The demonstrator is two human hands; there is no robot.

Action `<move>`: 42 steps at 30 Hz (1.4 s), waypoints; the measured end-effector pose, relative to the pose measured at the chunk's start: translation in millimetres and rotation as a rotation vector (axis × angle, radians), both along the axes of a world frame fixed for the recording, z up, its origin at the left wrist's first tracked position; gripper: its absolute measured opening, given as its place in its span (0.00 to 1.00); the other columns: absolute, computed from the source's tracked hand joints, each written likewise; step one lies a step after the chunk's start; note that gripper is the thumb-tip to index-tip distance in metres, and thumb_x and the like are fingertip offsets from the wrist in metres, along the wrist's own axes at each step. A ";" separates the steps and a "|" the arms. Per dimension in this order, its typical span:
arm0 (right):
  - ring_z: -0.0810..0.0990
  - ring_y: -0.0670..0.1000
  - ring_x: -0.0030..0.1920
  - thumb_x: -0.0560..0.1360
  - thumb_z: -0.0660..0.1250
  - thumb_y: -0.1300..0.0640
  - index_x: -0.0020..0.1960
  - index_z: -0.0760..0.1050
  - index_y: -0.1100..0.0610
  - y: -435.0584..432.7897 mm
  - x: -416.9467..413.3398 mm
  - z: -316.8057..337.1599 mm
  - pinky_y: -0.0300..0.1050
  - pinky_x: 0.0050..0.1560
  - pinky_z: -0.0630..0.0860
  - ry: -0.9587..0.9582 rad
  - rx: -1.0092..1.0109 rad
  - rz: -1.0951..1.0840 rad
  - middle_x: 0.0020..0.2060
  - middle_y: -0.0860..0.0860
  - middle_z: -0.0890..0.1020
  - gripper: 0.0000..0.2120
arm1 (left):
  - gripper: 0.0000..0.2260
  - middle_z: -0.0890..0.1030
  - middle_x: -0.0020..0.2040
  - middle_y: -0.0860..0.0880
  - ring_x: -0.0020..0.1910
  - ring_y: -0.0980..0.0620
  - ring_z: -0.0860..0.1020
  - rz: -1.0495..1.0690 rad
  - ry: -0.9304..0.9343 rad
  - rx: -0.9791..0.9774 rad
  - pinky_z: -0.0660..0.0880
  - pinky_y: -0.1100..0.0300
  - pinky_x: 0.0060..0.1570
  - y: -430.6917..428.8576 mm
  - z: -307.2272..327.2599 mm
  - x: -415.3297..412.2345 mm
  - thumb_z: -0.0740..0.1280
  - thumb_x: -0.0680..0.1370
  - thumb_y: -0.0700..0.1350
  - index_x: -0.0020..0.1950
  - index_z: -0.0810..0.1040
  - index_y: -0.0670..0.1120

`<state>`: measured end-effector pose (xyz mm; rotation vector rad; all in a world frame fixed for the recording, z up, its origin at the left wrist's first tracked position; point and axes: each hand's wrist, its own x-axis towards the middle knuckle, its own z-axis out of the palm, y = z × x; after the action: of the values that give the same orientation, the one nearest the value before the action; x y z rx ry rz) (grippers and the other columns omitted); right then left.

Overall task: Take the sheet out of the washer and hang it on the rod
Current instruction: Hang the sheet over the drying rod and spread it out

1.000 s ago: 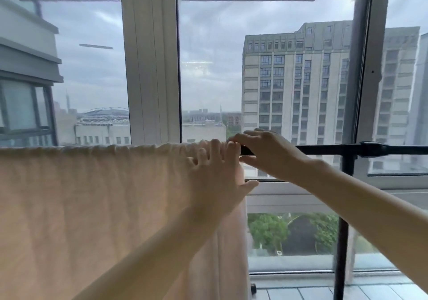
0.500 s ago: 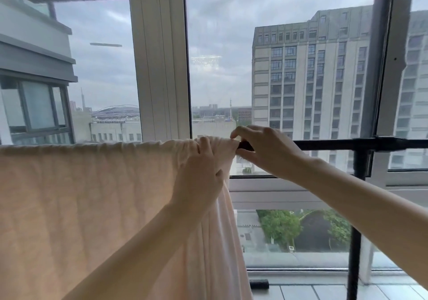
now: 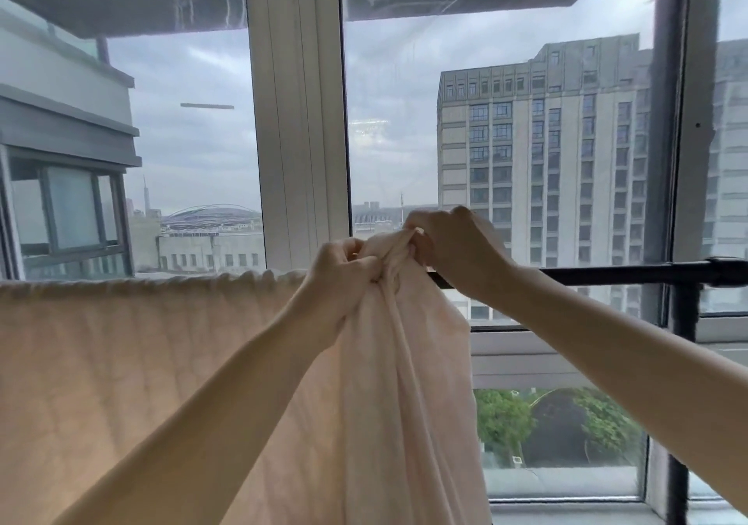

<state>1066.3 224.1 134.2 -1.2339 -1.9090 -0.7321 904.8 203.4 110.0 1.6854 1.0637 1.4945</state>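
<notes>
My left hand [image 3: 344, 269] is closed round a gathered fold of the pale peach fabric sheet [image 3: 121, 362], fingers curled into the cloth at about the height of the rod. My right hand [image 3: 453, 253] sits just beside it on the same bunch. Its fingers are curled and pinch the topmost twist of fabric, which stands a little higher than the rest of the sheet's top edge. Both hands grip the sheet. Below them the cloth drops in long vertical folds, a narrow gathered column that runs down past the bottom of my view.

To the left of my hands the sheet is spread over the thin black metal rod [image 3: 627, 271]. Its crinkled top edge runs level to the left border, and the fabric hangs as a broad panel with daylight glowing through it. To the right of my right hand the rod is bare and runs horizontally to a joint on a black upright post [image 3: 680, 403] near the right edge.

Behind all this is a large window with a white frame [image 3: 299, 119]. Through the glass I see a tall grey multi-storey building [image 3: 546, 160], an overcast sky, low rooftops far off, and green trees [image 3: 502, 419] beside a dark road below.
</notes>
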 end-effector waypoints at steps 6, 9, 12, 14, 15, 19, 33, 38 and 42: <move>0.82 0.50 0.34 0.78 0.65 0.60 0.49 0.81 0.53 38.8 -39.3 0.6 0.47 0.38 0.81 0.008 -0.018 0.214 0.34 0.51 0.84 0.06 | 0.09 0.79 0.41 0.54 0.41 0.53 0.77 0.341 0.271 0.148 0.73 0.59 0.39 11.8 -2.1 -37.5 0.67 0.73 0.41 0.53 0.79 0.48; 0.83 0.49 0.37 0.79 0.63 0.63 0.49 0.81 0.55 51.1 -62.6 0.3 0.43 0.42 0.80 -0.023 -0.110 0.316 0.39 0.51 0.85 0.09 | 0.10 0.78 0.40 0.56 0.41 0.55 0.76 0.422 0.377 0.195 0.69 0.61 0.36 16.8 -11.8 -56.5 0.70 0.74 0.51 0.52 0.77 0.49; 0.83 0.49 0.43 0.78 0.61 0.65 0.50 0.80 0.55 56.2 -81.7 -0.2 0.45 0.47 0.80 0.000 -0.260 0.386 0.44 0.52 0.85 0.10 | 0.13 0.81 0.39 0.54 0.39 0.56 0.78 0.402 0.363 0.245 0.71 0.63 0.33 18.8 -18.9 -73.9 0.69 0.74 0.57 0.50 0.78 0.49; 0.82 0.52 0.43 0.77 0.60 0.67 0.52 0.77 0.54 55.9 -90.4 0.5 0.50 0.45 0.80 0.048 -0.377 0.403 0.44 0.54 0.84 0.12 | 0.11 0.81 0.41 0.55 0.41 0.57 0.79 0.423 0.391 0.277 0.73 0.64 0.38 17.9 -19.7 -83.3 0.68 0.75 0.54 0.52 0.79 0.49; 0.82 0.53 0.43 0.76 0.59 0.67 0.53 0.75 0.54 56.1 -93.1 1.2 0.50 0.45 0.80 0.049 -0.439 0.402 0.45 0.55 0.83 0.12 | 0.11 0.82 0.42 0.56 0.42 0.57 0.79 0.449 0.427 0.302 0.75 0.63 0.41 18.6 -19.7 -87.6 0.68 0.75 0.54 0.53 0.79 0.50; 0.80 0.51 0.49 0.79 0.57 0.61 0.53 0.78 0.54 56.2 -91.9 7.5 0.46 0.51 0.77 -0.029 -0.649 0.350 0.50 0.52 0.82 0.12 | 0.15 0.81 0.38 0.56 0.47 0.54 0.77 0.535 0.563 0.408 0.75 0.53 0.48 19.3 -14.8 -101.9 0.59 0.76 0.56 0.45 0.82 0.50; 0.70 0.43 0.25 0.74 0.61 0.64 0.33 0.80 0.62 41.9 -84.4 -0.3 0.31 0.27 0.68 0.041 -0.415 0.263 0.24 0.50 0.75 0.14 | 0.10 0.82 0.34 0.52 0.41 0.55 0.80 0.360 0.575 0.343 0.75 0.55 0.48 48.5 -13.1 -120.3 0.66 0.77 0.47 0.40 0.83 0.47; 0.80 0.56 0.36 0.73 0.61 0.66 0.40 0.83 0.62 41.2 -68.5 2.1 0.45 0.37 0.78 0.110 -0.297 0.228 0.34 0.57 0.83 0.11 | 0.13 0.76 0.29 0.52 0.36 0.50 0.76 0.450 0.577 0.327 0.75 0.52 0.45 58.3 -17.0 -120.0 0.64 0.77 0.52 0.37 0.79 0.46; 0.79 0.61 0.37 0.73 0.60 0.67 0.36 0.80 0.66 42.6 -41.9 8.5 0.55 0.41 0.79 0.180 -0.248 0.193 0.32 0.62 0.81 0.12 | 0.14 0.76 0.29 0.49 0.36 0.47 0.75 0.486 0.585 0.314 0.75 0.53 0.45 60.8 -11.8 -103.1 0.65 0.78 0.48 0.36 0.79 0.43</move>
<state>1024.4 266.8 142.7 -1.1962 -1.9749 -0.2799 801.7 264.2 98.2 2.2858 1.7140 1.5496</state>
